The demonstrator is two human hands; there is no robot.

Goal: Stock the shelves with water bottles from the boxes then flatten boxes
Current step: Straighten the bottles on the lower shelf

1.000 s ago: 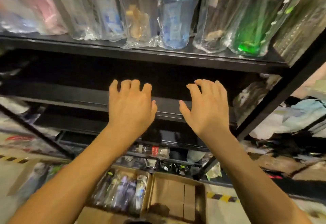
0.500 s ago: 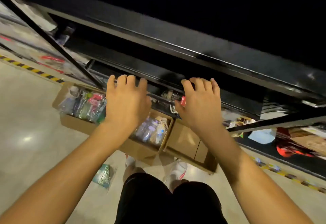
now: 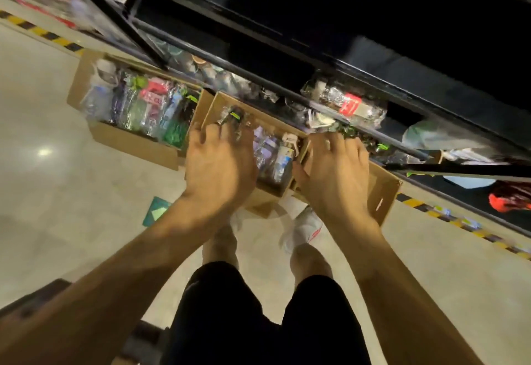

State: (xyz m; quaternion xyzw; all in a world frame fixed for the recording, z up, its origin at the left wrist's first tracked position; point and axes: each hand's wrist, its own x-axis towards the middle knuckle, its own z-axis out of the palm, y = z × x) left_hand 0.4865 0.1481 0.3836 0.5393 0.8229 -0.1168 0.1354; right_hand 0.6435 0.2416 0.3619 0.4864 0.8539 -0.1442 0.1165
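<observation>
Both hands are spread, apart and empty at the centre of the frame. The left hand hovers over the wrapped bottles in the middle box, and the right hand is over the edge between that box and the right box, which looks mostly empty. Blur hides whether any fingertip touches. More bottles fill the left box at upper left, and the shelf runs dark across the top. The risk, I judge, is in the grab. The wrap looks slick and crinkled, so a hasty pinch could take the wrap alone and let a bottle slip back or drop. Rising fast could also knock a bottle against the low shelf rail just above the boxes.
</observation>
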